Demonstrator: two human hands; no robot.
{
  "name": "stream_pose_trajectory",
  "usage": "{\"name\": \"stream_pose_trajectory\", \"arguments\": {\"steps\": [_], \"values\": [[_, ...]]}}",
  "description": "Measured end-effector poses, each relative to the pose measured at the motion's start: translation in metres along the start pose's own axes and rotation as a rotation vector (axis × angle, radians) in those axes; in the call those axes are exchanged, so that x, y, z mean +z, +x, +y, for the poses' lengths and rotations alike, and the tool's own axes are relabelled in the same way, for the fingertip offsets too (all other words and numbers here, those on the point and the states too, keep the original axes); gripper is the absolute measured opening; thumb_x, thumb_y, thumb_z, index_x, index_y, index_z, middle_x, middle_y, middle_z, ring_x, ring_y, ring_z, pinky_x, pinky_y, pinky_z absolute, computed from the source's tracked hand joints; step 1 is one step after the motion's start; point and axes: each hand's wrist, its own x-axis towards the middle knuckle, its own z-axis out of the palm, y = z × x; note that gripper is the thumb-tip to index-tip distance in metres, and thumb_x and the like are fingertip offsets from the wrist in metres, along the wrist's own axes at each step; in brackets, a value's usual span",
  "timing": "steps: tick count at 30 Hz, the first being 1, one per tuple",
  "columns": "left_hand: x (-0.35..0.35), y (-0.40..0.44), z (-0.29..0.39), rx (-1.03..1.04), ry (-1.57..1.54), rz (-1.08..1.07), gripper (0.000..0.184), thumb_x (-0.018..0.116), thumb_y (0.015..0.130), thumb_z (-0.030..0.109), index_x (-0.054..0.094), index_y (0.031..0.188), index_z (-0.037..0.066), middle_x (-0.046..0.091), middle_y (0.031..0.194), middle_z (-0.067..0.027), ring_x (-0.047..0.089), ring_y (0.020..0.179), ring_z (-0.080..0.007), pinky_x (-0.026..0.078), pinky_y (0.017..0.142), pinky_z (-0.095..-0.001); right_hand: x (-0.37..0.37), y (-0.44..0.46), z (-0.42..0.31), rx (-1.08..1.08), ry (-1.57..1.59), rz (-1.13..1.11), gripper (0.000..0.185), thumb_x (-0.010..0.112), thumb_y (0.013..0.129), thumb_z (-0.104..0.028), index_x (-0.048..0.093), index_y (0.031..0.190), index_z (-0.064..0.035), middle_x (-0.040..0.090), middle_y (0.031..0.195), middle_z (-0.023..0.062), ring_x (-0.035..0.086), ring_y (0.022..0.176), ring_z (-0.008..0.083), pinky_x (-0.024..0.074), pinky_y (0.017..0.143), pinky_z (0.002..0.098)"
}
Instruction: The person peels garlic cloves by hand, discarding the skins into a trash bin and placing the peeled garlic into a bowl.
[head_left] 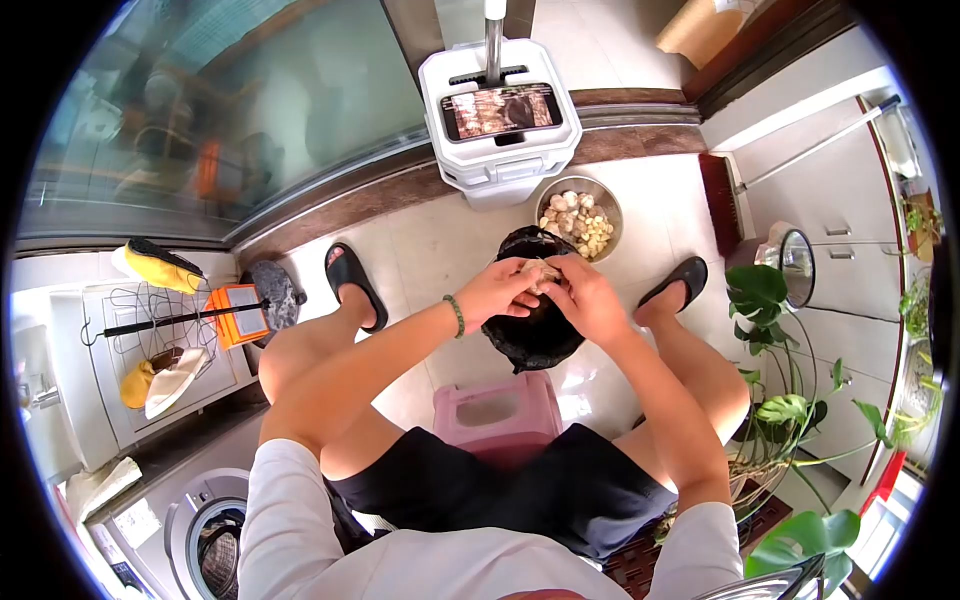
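Observation:
My left hand (490,295) and my right hand (588,300) meet over a bin lined with a black plastic bag (532,350). Their fingers pinch a pale garlic bulb (541,273) between them, partly covered by the fingertips. A green beaded bracelet circles the left wrist. Just beyond the bin, a metal bowl (616,208) on the floor holds several whole garlic bulbs (567,203) and peeled-looking yellowish cloves (594,236). The inside of the bin is dark, so its contents cannot be made out.
A white mop bucket (505,165) stands ahead with a phone (502,110) lying on top. Between my legs is a pink plastic stool (497,390). A broom (718,200) and leafy plants (757,293) are on the right; a shoe rack (125,330) and washing machine (205,530) on the left.

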Motion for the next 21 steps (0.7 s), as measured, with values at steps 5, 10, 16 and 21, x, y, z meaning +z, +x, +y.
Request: {"name": "stream_pose_trajectory", "arguments": {"steps": [5,10,16,21], "values": [[-0.005,0.003,0.003,-0.045,-0.207,0.020,0.037,0.045,0.101,0.045,0.048,0.118,0.013,0.055,0.113,0.0012,0.059,0.096,-0.0116,0.051,0.085,-0.0334,0.002,0.022,0.005,0.071,0.098,-0.079,0.026,0.063,0.087,-0.009,0.060,0.111,0.0008,0.062,0.098,0.0176,0.063,0.082,0.0312,0.0511,0.071,0.0379],[-0.010,0.014,0.001,-0.082,-0.204,0.135,0.037,0.043,0.101,0.046,0.045,0.118,0.014,0.057,0.107,-0.0011,0.060,0.090,-0.0133,0.051,0.082,-0.0345,0.016,0.026,0.016,-0.023,0.173,-0.017,0.021,0.060,0.087,-0.006,0.061,0.108,-0.0004,0.061,0.091,0.0170,0.061,0.081,0.0349,0.0494,0.070,0.0398],[-0.010,0.015,-0.002,-0.166,0.029,0.110,0.037,0.039,0.101,0.051,0.044,0.109,0.015,0.052,0.090,0.0008,0.053,0.075,-0.0097,0.048,0.066,-0.0270,0.018,0.018,0.012,-0.133,-0.106,-0.026,0.011,0.060,0.086,-0.007,0.055,0.094,-0.0021,0.054,0.084,0.0146,0.059,0.076,0.0354,0.0484,0.064,0.0428],[-0.011,0.013,-0.010,-0.198,0.147,0.008,0.044,0.038,0.099,0.058,0.045,0.106,0.015,0.048,0.083,0.0028,0.052,0.072,-0.0081,0.047,0.060,-0.0249,0.028,0.008,0.020,-0.189,-0.305,-0.047,0.013,0.061,0.086,-0.013,0.053,0.089,-0.0031,0.054,0.084,0.0129,0.060,0.074,0.0322,0.0501,0.061,0.0414]]}}
